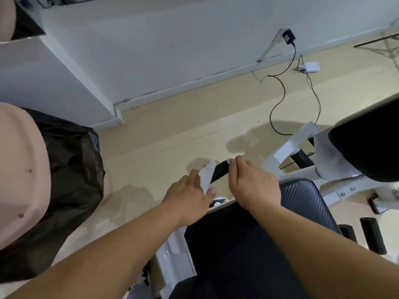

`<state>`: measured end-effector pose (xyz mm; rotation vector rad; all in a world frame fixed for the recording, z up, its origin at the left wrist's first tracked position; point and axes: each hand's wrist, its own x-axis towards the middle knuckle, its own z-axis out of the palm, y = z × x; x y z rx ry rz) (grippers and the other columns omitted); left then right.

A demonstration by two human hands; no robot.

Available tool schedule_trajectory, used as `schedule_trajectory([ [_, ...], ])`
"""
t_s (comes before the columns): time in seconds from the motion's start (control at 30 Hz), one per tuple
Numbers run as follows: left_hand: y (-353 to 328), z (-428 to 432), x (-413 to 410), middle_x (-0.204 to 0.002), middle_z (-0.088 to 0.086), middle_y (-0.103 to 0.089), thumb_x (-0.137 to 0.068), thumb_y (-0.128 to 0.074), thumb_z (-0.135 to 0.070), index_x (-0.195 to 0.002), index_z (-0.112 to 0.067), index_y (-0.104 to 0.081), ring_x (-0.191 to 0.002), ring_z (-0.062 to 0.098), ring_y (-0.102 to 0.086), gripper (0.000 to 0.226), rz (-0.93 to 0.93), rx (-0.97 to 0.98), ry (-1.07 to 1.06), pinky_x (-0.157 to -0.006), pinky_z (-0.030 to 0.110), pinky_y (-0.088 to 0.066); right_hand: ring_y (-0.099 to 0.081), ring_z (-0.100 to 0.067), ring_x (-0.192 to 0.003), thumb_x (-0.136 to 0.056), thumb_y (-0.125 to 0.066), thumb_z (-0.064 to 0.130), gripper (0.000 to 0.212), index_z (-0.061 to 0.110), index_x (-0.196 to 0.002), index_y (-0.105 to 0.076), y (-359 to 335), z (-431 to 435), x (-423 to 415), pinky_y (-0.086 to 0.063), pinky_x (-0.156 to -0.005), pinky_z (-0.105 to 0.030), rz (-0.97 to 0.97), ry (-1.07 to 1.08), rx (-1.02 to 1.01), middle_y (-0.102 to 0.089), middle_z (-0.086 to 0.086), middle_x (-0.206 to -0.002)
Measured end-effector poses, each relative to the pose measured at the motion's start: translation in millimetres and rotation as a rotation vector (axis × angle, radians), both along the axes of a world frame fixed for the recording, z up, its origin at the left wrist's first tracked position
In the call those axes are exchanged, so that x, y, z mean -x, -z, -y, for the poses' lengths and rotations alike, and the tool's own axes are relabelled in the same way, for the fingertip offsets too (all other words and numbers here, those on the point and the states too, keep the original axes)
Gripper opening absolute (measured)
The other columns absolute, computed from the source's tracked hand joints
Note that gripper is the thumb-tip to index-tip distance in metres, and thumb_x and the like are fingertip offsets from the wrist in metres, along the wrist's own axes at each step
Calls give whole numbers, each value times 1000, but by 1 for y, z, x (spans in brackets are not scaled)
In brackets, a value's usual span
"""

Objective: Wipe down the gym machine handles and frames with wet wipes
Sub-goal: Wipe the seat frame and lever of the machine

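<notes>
A white wet wipe is pinched in my left hand and pressed against the near end of a short black handle. My right hand grips the far end of that handle with thumb and fingers closed around it. The handle juts out over the beige floor from a white gym machine frame. Below my hands lies the machine's dark padded seat, with a second black pad at the right.
Another person in black shorts stands close at the left. A black cable and a white adapter lie on the floor by the white wall. Black foam rollers stick out at the lower right.
</notes>
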<state>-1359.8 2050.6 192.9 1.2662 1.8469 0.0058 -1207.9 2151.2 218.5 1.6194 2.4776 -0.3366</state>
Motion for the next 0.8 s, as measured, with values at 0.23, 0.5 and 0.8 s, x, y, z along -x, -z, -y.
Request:
schedule_trajectory([
  [0.23, -21, -14, -17, -138, 11, -37, -107, -23, -52, -164, -21, 11, -115, 31, -48, 73, -161, 50, 29, -99, 44, -42, -53, -28, -61, -108, -17, 48, 36, 27, -91, -41, 3, -2, -2, -31, -54, -36, -29, -28, -12, -57, 4, -75],
  [0.5, -17, -23, -14, -122, 12, -50, -108, -22, -53, -146, -12, -36, -103, 32, -55, 58, -200, -10, 81, -83, 43, -46, -49, -27, -56, -108, -17, 47, 36, 26, -89, -39, 4, -1, -1, -25, -51, -35, -36, -30, -30, -56, 4, -71],
  [0.8, -16, -54, 14, -94, 16, -66, -104, -11, -66, -114, -8, -67, -72, 22, -56, 81, 288, 198, -240, -75, 34, -44, -48, -20, -51, -109, -17, 46, 38, 25, -86, -39, 0, 2, 0, -28, -50, -35, -19, -35, -60, -53, 4, -60],
])
